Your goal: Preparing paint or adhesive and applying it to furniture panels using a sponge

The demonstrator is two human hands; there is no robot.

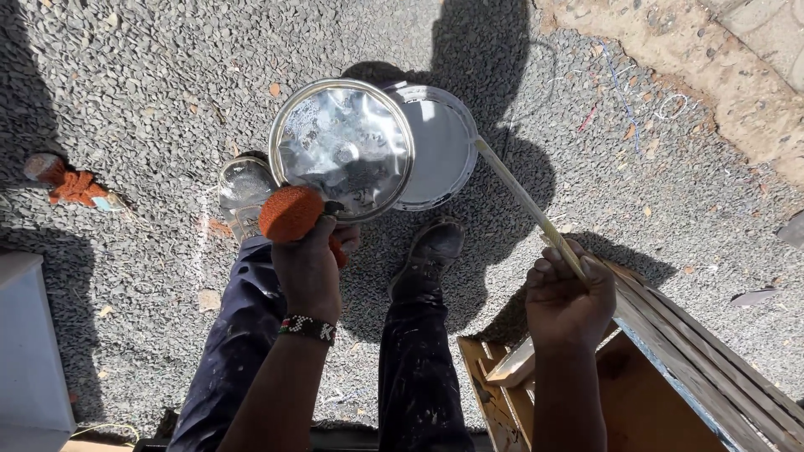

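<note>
Lid off: left hand (pixel 308 266) grips shiny lid (pixel 343 147) plus orange sponge (pixel 290 213). Right hand (pixel 568 300) clasps stick (pixel 528 205), tip in white paint bucket (pixel 440 151). Stirring under way; painting not begun.

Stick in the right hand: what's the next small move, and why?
Probably stir the paint: the stick in the right hand already reaches into the open white can, while the left hand holds the shiny lid and an orange sponge aside.
</note>
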